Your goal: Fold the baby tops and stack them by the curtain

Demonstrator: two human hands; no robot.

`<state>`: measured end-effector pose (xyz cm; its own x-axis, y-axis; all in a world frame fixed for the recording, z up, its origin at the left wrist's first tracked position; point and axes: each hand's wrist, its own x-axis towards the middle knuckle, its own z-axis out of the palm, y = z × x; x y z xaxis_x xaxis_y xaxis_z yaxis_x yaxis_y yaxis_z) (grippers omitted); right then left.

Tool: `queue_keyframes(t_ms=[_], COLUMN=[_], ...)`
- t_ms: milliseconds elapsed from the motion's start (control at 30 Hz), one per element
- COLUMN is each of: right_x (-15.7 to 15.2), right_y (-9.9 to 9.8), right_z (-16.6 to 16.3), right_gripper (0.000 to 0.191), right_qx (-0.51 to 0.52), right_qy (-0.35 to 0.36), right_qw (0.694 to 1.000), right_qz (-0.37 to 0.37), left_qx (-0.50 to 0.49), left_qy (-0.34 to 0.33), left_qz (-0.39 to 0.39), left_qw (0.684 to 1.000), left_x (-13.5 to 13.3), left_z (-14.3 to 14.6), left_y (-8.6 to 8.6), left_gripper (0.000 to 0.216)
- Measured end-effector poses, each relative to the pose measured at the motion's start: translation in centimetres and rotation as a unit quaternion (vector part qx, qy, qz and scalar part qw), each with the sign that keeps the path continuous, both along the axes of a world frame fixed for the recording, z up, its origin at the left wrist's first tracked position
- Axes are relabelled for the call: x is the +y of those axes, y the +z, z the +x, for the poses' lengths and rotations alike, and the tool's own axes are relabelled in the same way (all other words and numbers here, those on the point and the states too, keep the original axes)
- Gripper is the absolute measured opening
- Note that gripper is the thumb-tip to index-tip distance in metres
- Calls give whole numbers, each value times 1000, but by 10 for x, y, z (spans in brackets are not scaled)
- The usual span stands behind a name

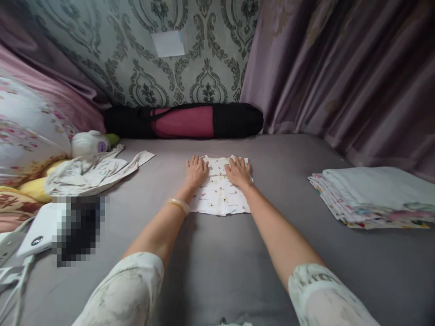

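Observation:
A small white baby garment with a tiny colourful print lies flat on the grey bed sheet. It looks folded, with a neckline at its far edge. My left hand rests palm down on its far left side, fingers stretched out. On the far right side my right hand lies flat too, its fingers spread. Both hands cover the garment's upper corners. A pale bangle circles my left wrist.
A stack of folded cloths sits at the right. Left are a crumpled light garment, a white plush toy, a floral pillow and a white device with cables. A black and pink long bag lies along the wall.

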<state>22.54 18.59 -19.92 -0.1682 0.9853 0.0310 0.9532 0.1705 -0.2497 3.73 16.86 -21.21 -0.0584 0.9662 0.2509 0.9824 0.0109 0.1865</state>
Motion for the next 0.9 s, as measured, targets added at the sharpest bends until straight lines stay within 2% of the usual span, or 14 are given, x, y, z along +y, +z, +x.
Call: queue_keyframes(t_ms=[67,167,267,333,467,600,767,900], right_x=[-6,-30,-63,-79,-92,-90,-89,-95], right_y=[6,10,6,2,-1,0,-2,-3], right_z=[8,18,19,15,11,26,53,66], right_gripper=[58,58,58,59,60,60,60,61], right_qx=[3,-1,-4,-2,-3,-11,-23,-23], right_qy=[51,133,205,232,230,238,220,236], right_qw=[998,991,979,973,973,971,975,971], right_qz=[-23,-1,5,0,-6,-14,-17,-8], left_qx=[27,50,46,40,31,39,41,45], left_qy=[-34,-106,-201,-237,-222,-185,-189,-205], left_qz=[20,7,-25,-42,-61,-50,-64,-73], left_qw=[999,993,978,970,973,981,979,975], left_x=[-11,-38,-67,-79,-85,-88,-95,-100], left_z=[0,2,8,13,12,-6,-27,-35], left_y=[2,5,3,1,-4,-4,-3,-4], left_gripper=[53,50,50,51,51,52,56,59])
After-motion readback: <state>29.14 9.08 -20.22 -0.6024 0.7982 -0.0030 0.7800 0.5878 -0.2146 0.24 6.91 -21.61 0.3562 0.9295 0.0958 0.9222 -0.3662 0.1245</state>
